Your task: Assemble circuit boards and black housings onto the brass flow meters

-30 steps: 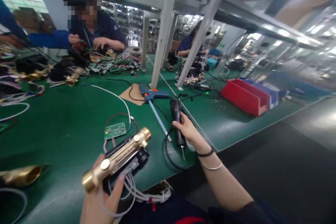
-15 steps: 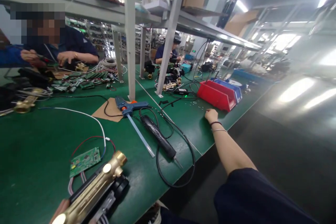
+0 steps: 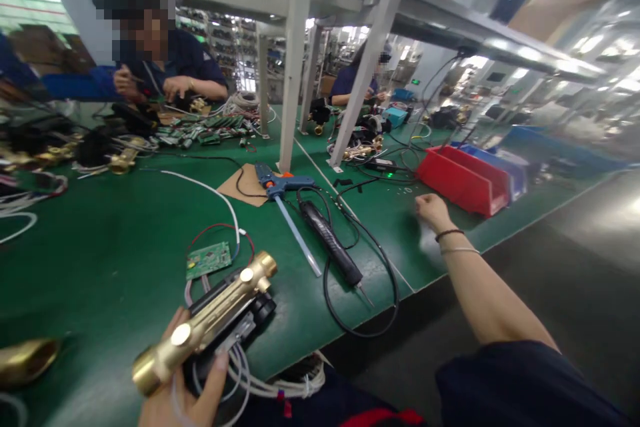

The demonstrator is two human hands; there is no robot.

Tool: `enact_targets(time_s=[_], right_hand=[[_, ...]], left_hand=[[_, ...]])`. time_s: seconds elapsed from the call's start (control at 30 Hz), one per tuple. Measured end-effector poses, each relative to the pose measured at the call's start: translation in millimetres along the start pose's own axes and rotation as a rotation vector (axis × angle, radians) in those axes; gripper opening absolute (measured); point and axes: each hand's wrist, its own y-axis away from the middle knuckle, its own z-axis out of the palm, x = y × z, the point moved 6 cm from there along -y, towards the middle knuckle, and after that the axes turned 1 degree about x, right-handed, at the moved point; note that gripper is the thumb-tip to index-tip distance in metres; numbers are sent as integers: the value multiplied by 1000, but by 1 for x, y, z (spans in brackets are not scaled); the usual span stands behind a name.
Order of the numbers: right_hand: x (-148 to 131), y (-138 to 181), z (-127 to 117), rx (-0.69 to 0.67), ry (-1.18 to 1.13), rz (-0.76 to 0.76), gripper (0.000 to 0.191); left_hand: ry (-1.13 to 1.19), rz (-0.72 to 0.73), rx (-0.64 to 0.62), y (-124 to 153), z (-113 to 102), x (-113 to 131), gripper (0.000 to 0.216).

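My left hand (image 3: 185, 387) grips a brass valve assembly (image 3: 205, 323) with a black housing and white wires, low at the front of the green table (image 3: 110, 260). A small green circuit board (image 3: 209, 259) lies just beyond it, joined by red and white wires. My right hand (image 3: 433, 210) reaches far out to the right, fingers curled in a loose fist over small loose parts on the table beside a red bin (image 3: 463, 180). A black electric screwdriver (image 3: 333, 250) with its looped cable lies on the table between my hands.
A blue glue gun (image 3: 285, 183) rests on a cardboard piece by a white frame post (image 3: 293, 60). A blue bin (image 3: 503, 167) sits behind the red one. Other people work across the table among circuit boards and brass parts. Another brass piece (image 3: 25, 360) lies far left.
A second ago my right hand held the screwdriver; it set it down and reached to the small parts by the red bin. The left hand keeps the brass assembly.
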Motion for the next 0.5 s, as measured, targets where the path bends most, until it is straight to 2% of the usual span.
enact_targets(time_s=[0.07,0.13,0.17,0.23,0.27,0.33,0.4,0.5], right_hand=[[-26,38,2,-13,-64,-107,16],[-55,95,4,-91,-169,-254,13],[-73,130,4,-161,-309,-397,12],[-105,209,9,-400,-480,-649,17],[-119,248,13,-506,-499,-765,14],[-142,316,20,-608,-530,-1009,16],[-156,360,33,-607,-546,-1168,20],[-164,387,55,-521,-496,-1300,23]], left_hand=[[-3,1,3,2,-2,8,60],[-2,34,-14,2,-3,12,62],[-4,52,-23,2,-3,13,63],[2,84,-34,2,-5,15,65],[7,94,-39,2,-7,16,65],[18,111,-56,3,-8,18,67],[20,111,-83,3,-8,21,68],[30,105,-108,3,-8,24,68]])
